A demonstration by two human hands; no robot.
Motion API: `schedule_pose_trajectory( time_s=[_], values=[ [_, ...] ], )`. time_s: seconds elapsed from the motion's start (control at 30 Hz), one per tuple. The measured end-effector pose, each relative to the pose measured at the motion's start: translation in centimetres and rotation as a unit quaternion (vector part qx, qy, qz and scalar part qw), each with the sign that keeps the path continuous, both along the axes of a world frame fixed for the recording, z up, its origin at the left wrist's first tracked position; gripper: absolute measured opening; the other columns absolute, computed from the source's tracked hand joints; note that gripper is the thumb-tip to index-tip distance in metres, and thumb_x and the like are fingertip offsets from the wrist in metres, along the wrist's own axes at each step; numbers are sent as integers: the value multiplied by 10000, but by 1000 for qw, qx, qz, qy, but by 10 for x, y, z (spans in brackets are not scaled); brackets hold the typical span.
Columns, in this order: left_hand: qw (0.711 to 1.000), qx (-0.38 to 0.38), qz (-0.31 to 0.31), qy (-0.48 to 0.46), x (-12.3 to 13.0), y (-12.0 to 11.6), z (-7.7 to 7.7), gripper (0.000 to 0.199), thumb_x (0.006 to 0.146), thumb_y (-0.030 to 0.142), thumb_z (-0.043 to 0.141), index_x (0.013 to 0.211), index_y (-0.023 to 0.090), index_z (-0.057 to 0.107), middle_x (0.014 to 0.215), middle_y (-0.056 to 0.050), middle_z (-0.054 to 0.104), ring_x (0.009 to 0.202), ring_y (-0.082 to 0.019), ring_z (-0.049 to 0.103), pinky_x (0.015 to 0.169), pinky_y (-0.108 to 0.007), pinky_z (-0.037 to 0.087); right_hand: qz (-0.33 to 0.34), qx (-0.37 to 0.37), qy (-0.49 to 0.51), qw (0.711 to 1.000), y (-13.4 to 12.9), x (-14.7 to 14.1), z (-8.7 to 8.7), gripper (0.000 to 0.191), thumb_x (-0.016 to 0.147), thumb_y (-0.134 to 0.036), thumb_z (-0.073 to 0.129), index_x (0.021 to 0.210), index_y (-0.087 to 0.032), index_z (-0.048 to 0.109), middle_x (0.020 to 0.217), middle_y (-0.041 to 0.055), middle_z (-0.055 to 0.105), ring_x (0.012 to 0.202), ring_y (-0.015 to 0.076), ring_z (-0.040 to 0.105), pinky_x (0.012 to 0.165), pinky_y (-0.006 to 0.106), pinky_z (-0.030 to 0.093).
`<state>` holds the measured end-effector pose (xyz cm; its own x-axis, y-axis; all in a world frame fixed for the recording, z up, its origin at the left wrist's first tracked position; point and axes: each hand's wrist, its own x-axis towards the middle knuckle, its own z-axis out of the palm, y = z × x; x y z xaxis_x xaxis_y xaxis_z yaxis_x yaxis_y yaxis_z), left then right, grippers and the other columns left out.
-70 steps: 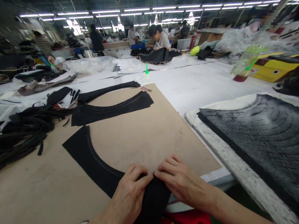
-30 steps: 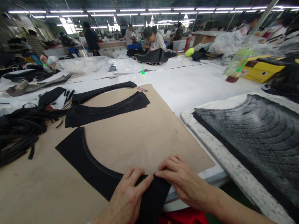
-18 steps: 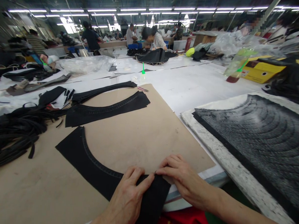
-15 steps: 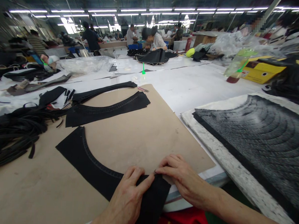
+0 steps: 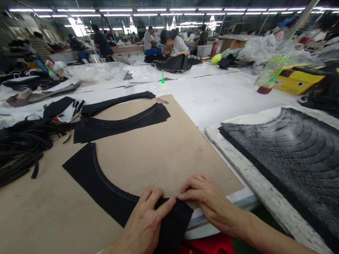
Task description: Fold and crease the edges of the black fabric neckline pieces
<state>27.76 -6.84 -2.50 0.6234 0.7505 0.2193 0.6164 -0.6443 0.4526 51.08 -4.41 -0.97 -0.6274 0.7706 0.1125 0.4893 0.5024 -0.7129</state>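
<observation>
A black curved piece (image 5: 110, 193), apparently fabric or leather, lies on brown paperboard, with a ridged, folded-looking band along its inner curve. My left hand (image 5: 145, 219) rests over its near part, fingers bent and pressed together on the curved edge, thumb stretched towards my right hand. At the end of that edge my right hand (image 5: 204, 197) pinches the piece, thumb and fingertips together. The fingertips of both hands almost meet there. Farther up the paperboard (image 5: 162, 156) lie a stack of similar curved pieces (image 5: 121, 125) and another curved stack (image 5: 117, 104).
Black strips (image 5: 13, 154) are heaped at left. Small pink-handled snips (image 5: 162, 101) lie at the paperboard's far edge. A pale slab (image 5: 257, 179) at right bears a dark sheet (image 5: 291, 162). Behind stand a green-tipped bottle (image 5: 163, 81) and yellow box (image 5: 297, 80). People work farther back.
My right fingertips have shifted slightly right along the edge. My left hand stays almost in place on the piece, and the stacks have not moved.
</observation>
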Motion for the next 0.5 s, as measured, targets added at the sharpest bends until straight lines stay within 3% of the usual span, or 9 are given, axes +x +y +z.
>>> schedule_pose_trajectory(
  time_s=[0.2,0.5],
  values=[
    [1000,11,-7,-12,0,0,-1,440,921,46,362,1282,197,563,1035,-108,475,943,-224,468,811,-378,533,-23,-22,0,999,2,-1,3,465,823,23,408,1063,-274,673,997,-2,607,951,151,507,878,339,309],
    [1000,2,1,4,0,0,1,443,921,52,364,1279,217,566,1033,-103,471,943,-228,468,811,-388,536,10,7,-29,1000,2,2,4,511,743,31,416,1046,-271,695,976,10,619,924,174,484,847,365,286]
  ],
)
